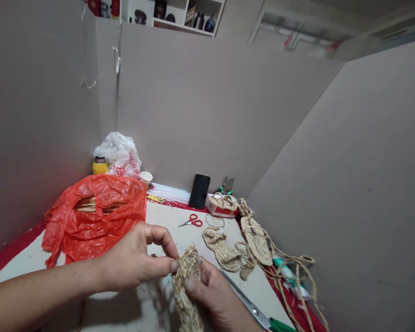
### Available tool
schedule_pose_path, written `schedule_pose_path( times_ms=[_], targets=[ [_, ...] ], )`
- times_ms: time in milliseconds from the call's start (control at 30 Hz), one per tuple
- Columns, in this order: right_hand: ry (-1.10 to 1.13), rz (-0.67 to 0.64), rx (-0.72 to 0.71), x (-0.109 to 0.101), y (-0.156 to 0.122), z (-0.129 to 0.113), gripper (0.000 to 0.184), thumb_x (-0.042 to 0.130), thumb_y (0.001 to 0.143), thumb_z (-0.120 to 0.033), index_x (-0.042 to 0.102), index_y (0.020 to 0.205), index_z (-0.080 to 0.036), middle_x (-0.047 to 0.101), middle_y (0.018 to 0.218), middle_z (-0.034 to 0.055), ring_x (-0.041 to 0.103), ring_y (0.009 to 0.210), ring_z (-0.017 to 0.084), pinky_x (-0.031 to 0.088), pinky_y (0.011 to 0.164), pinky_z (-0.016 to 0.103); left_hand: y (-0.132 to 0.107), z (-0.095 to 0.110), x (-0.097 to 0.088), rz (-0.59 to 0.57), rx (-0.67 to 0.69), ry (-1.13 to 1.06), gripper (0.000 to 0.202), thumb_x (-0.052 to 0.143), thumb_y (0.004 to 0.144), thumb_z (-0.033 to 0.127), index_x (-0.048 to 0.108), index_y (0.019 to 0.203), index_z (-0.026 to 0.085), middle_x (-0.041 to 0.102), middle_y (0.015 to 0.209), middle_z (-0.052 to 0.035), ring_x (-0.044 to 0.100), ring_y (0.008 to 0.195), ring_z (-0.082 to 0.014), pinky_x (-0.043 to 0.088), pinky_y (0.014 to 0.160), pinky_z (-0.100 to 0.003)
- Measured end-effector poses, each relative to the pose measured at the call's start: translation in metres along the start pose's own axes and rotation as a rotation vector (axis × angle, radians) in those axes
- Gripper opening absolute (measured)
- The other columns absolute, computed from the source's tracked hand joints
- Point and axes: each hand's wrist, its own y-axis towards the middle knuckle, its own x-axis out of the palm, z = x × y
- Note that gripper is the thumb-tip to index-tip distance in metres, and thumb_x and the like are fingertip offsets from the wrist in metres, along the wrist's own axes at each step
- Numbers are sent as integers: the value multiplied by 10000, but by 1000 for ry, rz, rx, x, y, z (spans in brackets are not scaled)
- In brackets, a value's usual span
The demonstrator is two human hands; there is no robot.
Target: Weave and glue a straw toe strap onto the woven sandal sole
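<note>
A woven straw sandal sole (188, 286) stands on end low in the head view. My right hand (217, 299) is wrapped round it from the right, thumb pressed on its face. My left hand (138, 258) reaches in from the left and pinches its upper edge between thumb and forefinger. Both hands are closed on the straw piece, above the white tabletop (180, 216).
A red plastic bag (93, 216) of straw lies at left, with a white bag (119, 154), a yellow jar (100, 165) and a paper cup (145, 177) behind. Red scissors (192, 222), a black phone (199, 191), finished straw sandals (238, 244) and large shears (256, 311) lie at right. Grey walls close in.
</note>
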Motion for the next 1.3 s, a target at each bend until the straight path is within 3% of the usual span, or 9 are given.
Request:
schedule_pose_path(
  times_ms=[200, 300, 467, 600, 700, 800, 867, 1067, 1300],
  targets=[
    [92, -67, 127, -1, 1, -5, 486, 859, 618, -341, 657, 1012, -142, 718, 731, 35, 656, 614, 162, 488, 639, 255, 5, -3, -7, -45, 53, 80, 44, 624, 737, 189, 652, 751, 159, 657, 753, 0, 583, 769, -150, 466, 771, -273],
    [156, -54, 150, 1, 0, -5, 397, 856, 626, -296, 678, 941, -134, 706, 701, 22, 619, 564, 126, 438, 557, 198, 12, -11, -15, -49, 139, 32, 220, 618, 754, 168, 663, 968, 186, 673, 1012, -33, 589, 1004, -192, 432, 938, -327],
    [189, -90, 236, -1, 1, 4, 369, 866, 604, -290, 680, 867, -110, 673, 674, 7, 586, 546, 93, 423, 593, 188, 21, -26, -21, -451, 179, -168, 300, 640, 823, 243, 635, 1118, 195, 647, 1161, -88, 584, 1093, -205, 431, 981, -359],
    [66, -216, 290, -17, 3, 8, 506, 866, 590, -396, 673, 935, -81, 660, 734, 20, 578, 593, 85, 435, 627, 187, 21, -28, -21, -530, 190, -161, 230, 669, 821, 319, 664, 970, 143, 671, 1010, -96, 621, 945, -196, 485, 883, -335],
    [-328, -137, 177, -32, 0, -4, 377, 765, 735, -424, 664, 947, -129, 668, 824, 33, 614, 756, 138, 459, 728, 240, 18, -24, -24, -498, 149, -13, 228, 649, 839, 328, 654, 977, 148, 668, 948, -70, 618, 865, -168, 498, 805, -280],
    [-730, 191, -124, -38, -10, -21, 246, 690, 816, -375, 662, 973, -188, 686, 930, 49, 627, 849, 177, 487, 767, 283, 11, -17, -26, -459, 101, 158, 193, 619, 860, 302, 649, 985, 158, 660, 915, -46, 602, 817, -141, 490, 745, -227],
    [-888, 243, -349, -34, -16, -30, 143, 686, 821, -305, 676, 931, -214, 702, 895, 40, 645, 824, 175, 509, 750, 273, 6, -14, -26, -448, 86, 241, 145, 595, 871, 248, 647, 969, 156, 658, 894, -38, 596, 798, -131, 484, 730, -210],
    [-1175, -226, -716, -12, -22, -36, 300, 646, 819, -53, 661, 1096, -166, 726, 918, 77, 661, 847, 160, 521, 770, 250, -8, -12, -20, -403, 145, 327, 149, 533, 905, 231, 634, 973, 145, 666, 878, -45, 607, 793, -128, 479, 745, -206],
    [-1160, -296, -494, -13, -19, -45, 207, 615, 863, -98, 707, 1049, -105, 714, 838, 93, 653, 763, 142, 514, 695, 221, -9, -11, -17, -416, 204, 392, 154, 520, 907, 205, 632, 981, 129, 681, 898, -63, 623, 798, -130, 481, 745, -204]
  ],
)
